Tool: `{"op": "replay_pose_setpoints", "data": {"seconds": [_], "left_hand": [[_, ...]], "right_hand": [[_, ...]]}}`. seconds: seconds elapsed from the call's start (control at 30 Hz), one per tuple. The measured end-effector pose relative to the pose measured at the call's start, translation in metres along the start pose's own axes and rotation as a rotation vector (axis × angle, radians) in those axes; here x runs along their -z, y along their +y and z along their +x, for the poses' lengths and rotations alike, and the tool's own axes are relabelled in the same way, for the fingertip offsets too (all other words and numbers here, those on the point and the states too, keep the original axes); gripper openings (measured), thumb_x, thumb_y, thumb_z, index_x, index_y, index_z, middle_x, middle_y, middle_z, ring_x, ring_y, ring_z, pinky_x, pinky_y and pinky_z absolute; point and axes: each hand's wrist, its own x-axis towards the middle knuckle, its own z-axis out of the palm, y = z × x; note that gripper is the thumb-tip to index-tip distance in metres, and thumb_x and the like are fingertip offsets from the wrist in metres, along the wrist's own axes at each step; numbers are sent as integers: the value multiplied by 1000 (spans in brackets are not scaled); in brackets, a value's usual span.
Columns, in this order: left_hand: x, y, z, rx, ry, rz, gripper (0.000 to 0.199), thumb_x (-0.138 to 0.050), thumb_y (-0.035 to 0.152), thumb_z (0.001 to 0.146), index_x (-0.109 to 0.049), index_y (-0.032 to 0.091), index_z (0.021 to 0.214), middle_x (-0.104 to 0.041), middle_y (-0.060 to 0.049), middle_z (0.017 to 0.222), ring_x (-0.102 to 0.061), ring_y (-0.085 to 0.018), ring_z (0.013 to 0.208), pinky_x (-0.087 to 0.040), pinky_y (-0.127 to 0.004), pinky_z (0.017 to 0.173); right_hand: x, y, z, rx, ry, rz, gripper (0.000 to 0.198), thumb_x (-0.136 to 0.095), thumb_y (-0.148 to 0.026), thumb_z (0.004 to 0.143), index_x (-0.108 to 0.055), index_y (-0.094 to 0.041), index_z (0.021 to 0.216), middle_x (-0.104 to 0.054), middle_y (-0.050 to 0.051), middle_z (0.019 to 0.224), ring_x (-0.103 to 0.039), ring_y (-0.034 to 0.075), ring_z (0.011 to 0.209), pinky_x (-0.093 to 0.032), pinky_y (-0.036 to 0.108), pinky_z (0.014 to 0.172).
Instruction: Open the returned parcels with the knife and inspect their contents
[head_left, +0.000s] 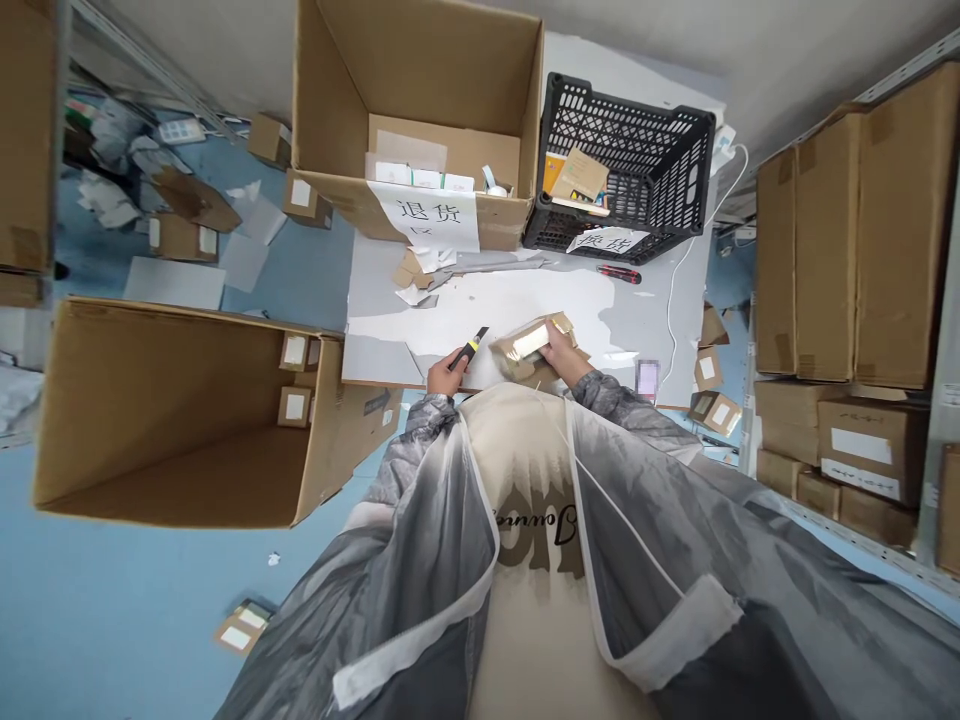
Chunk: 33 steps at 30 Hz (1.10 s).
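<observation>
My left hand [444, 373] is closed around a black and yellow utility knife [470, 347], its tip pointing away from me toward the upper right. To the right of it, a small cardboard box [517, 372] rests at the table's near edge, its flaps apart. My right hand [564, 358] grips that box from its right side, fingers over a pale item or inner face that I cannot make out. The knife and the box are apart. A phone-sized blurred object [647, 378] lies right of my right forearm.
On the white table [480, 310] stand a large open carton [420, 60] and a black plastic crate [637, 150]. A red and black cutter [619, 273] and torn paper [427, 262] lie before them. Another open carton [180, 420] is at left; stacked boxes [847, 250] fill the right shelf.
</observation>
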Motion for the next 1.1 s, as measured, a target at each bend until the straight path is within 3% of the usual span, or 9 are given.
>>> {"op": "replay_pose_setpoints", "data": {"seconds": [0.13,0.23,0.33,0.43,0.5,0.57,0.7,0.87,1.1], "left_hand": [[-14,-2,2,-6,-17,-95,74,-67,65,118,-80,19,175,-93,-7,106,-77,-20,74,-68,-29,72],[-24,-5,8,-10,1,-157,74,-72,65,117,-81,18,173,-92,-8,103,-74,-21,71,-67,-32,68],[-28,-4,19,13,26,-185,70,-73,62,117,-83,20,171,-90,-6,101,-70,-18,67,-62,-29,64],[-27,3,34,37,55,-197,68,-72,58,117,-83,19,172,-89,-6,99,-65,-16,63,-55,-26,57],[-25,10,46,32,47,-201,67,-71,55,117,-82,20,172,-89,-6,99,-63,-15,62,-52,-26,54],[-22,19,58,19,19,-197,63,-71,49,116,-83,20,171,-89,-5,99,-64,-15,62,-50,-25,54],[-18,37,79,7,-38,-157,59,-70,42,116,-85,22,170,-89,-5,100,-64,-15,62,-48,-25,55],[-18,54,90,-43,-62,-68,53,-66,48,122,-91,24,161,-90,-4,96,-67,-17,61,-53,-28,62],[-28,63,89,-75,-20,56,46,-69,47,121,-97,23,148,-90,-3,88,-77,-22,74,-59,-28,79]], "right_hand": [[-5,-18,-4,-285,15,317,66,-34,-64,137,-66,-10,160,-84,28,151,-89,26,134,-79,42,109],[-5,-21,-17,-282,-79,286,50,-49,-59,135,-75,-16,134,-89,21,135,-92,24,122,-80,40,105],[2,-22,-28,-138,-104,-110,35,-78,-52,124,-78,-22,106,-90,11,113,-91,26,113,-78,37,100],[9,-26,-31,180,-55,-692,37,-82,-50,119,-81,-22,95,-89,13,111,-87,32,117,-72,40,107],[9,-31,-28,406,-20,-971,30,-79,-48,121,-87,-20,112,-88,20,132,-82,38,132,-67,47,119],[6,-35,-20,587,-18,-1126,39,-77,-48,122,-85,-15,142,-79,29,158,-71,45,152,-59,55,130],[-3,-40,5,714,-100,-1270,70,-73,-47,123,-63,-6,179,-59,34,186,-49,50,175,-40,71,147],[-1,-42,26,703,-176,-1275,63,-51,-34,128,-61,-5,183,-65,32,182,-62,45,163,-46,66,144],[10,-30,15,748,-176,-1300,60,-42,-34,132,-68,-13,182,-71,23,180,-69,42,157,-54,61,138]]}}
